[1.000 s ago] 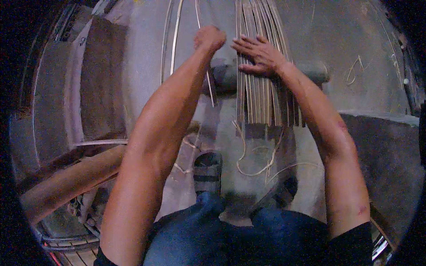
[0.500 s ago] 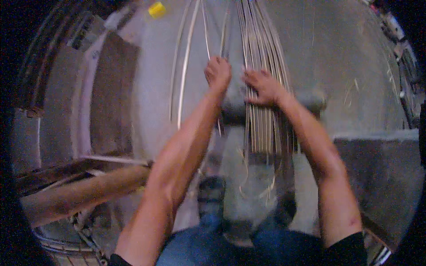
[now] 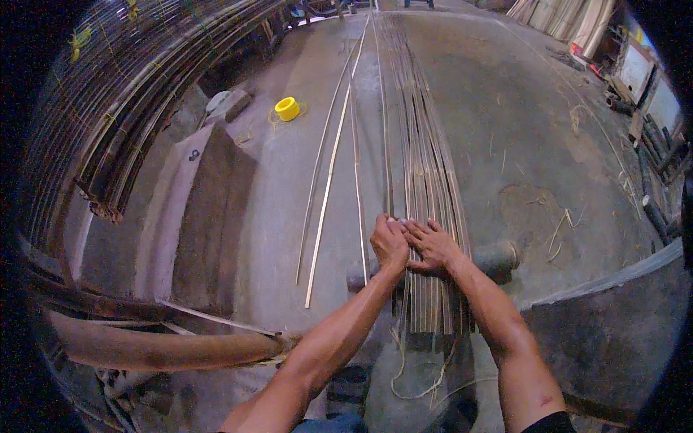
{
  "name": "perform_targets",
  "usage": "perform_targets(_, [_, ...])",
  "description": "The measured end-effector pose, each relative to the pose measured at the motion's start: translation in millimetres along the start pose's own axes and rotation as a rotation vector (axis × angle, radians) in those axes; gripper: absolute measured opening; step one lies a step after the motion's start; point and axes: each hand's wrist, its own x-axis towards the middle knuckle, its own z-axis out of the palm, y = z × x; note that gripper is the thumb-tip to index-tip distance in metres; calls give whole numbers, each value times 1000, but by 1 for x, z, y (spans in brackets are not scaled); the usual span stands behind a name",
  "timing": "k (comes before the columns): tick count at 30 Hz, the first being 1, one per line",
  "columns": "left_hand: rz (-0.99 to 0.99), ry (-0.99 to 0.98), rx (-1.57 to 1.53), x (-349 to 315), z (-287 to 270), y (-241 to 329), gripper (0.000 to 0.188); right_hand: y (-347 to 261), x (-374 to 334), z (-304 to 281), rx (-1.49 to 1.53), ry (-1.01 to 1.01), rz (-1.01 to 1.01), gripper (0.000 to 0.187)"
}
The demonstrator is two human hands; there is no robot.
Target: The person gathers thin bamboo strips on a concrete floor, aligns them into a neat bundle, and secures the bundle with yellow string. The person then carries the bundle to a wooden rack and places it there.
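Flat, slender, wood-like strips [image 3: 432,310], too closely packed to count, lie across one grey cylinder [image 3: 498,263]. Over it, the right hand [image 3: 433,247] rests flat, fingers spread; the left hand [image 3: 390,245], curled, pinches one narrow strip [image 3: 389,198]. Three loose strips [image 3: 312,278] run along its left; beyond sits one round yellow roll [image 3: 286,109]. Thin, looping cord [image 3: 392,381] lies nearer. Both wrists partly hide the cylinder.

Brn-gry, lt/dk-striped strip bundle [image 3: 431,307], yel. roll [image 3: 288,112], gry floor [image 3: 491,137], brn pole [image 3: 173,351]
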Motion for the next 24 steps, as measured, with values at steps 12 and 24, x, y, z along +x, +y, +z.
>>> perform_targets(12, [-201,-9,51,58,-1,-46,23,-1,7,0,17,4,-8,80])
perform_targets(24, [86,-336,458,39,-2,-16,33,7,9,-19,-57,133,-33,82])
